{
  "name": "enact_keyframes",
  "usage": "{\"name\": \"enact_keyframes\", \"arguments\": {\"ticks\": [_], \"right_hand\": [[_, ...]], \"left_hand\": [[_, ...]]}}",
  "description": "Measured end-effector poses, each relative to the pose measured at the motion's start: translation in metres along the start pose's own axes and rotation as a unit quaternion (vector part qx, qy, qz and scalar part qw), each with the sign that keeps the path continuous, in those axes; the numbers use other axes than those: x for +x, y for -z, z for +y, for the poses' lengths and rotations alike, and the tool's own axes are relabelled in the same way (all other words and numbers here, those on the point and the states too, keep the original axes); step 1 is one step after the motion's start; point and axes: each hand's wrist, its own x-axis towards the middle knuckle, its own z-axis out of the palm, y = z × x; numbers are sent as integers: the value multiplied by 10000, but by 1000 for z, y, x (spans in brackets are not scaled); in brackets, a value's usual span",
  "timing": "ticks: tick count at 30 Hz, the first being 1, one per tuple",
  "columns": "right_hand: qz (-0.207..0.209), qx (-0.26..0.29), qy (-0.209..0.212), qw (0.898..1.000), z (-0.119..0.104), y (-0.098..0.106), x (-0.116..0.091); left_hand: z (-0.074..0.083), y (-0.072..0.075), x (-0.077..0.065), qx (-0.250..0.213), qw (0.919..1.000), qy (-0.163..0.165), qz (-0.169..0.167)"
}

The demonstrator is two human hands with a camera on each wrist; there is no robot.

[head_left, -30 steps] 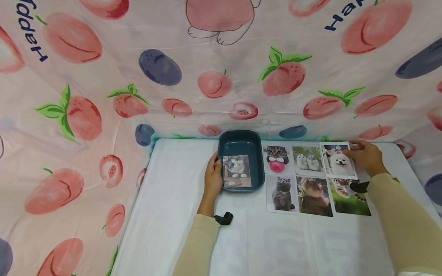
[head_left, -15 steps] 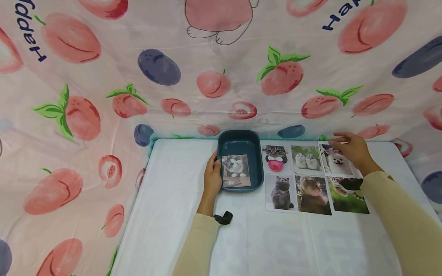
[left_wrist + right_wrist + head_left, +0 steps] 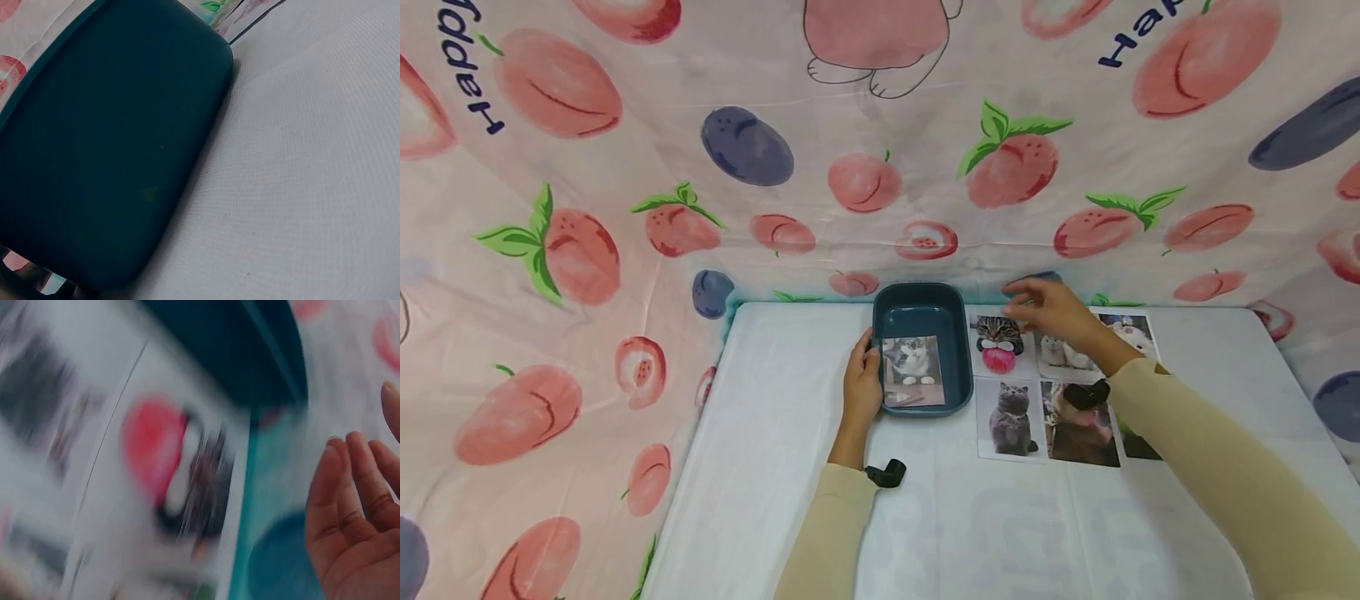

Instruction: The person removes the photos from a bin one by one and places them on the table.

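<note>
In the head view my left hand (image 3: 861, 383) grips the left rim of a dark teal rectangular tray (image 3: 922, 322). A photo card of a grey-and-white cat (image 3: 913, 371) lies inside it. My right hand (image 3: 1062, 315) is held over the top row of cards with its fingers loosely extended, holding nothing. Its fingertips are at the tabby cat card with a pink ball (image 3: 998, 358). Partly behind the hand is the card with two small white animals (image 3: 1058, 354). In the right wrist view the tray wall (image 3: 231, 350) stands close to the tabby card (image 3: 153, 444).
Below the tabby card lies a grey cat card (image 3: 1013, 421), then a brown animal card (image 3: 1082, 442) and a tiger card (image 3: 1138, 442) half hidden by the sleeve. A white dog card (image 3: 1129, 329) is at the right. A fruit-print cloth (image 3: 865, 225) hangs behind the white table (image 3: 760, 417).
My right hand has let go of the white dog card, which lies in the top row, and has swept left to the tabby card. The left hand and tray have stayed put.
</note>
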Motion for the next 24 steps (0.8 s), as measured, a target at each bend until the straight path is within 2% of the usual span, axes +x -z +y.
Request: {"name": "enact_keyframes", "arguments": {"ticks": [5,10,18,24], "right_hand": [[-500,-25,178,9986,-35,-42,23],[-896,-110,140,9958,-53,-81,45],[-841,-914,210,9920,-59,-120,65],[-669,-991,8,9928,-59,-137,73]], "left_hand": [[0,0,0,7,10000,82,49],[0,0,0,-10,10000,20,34],[0,0,0,-41,10000,17,-18],[-1,1,1,-79,10000,-35,-11]]}}
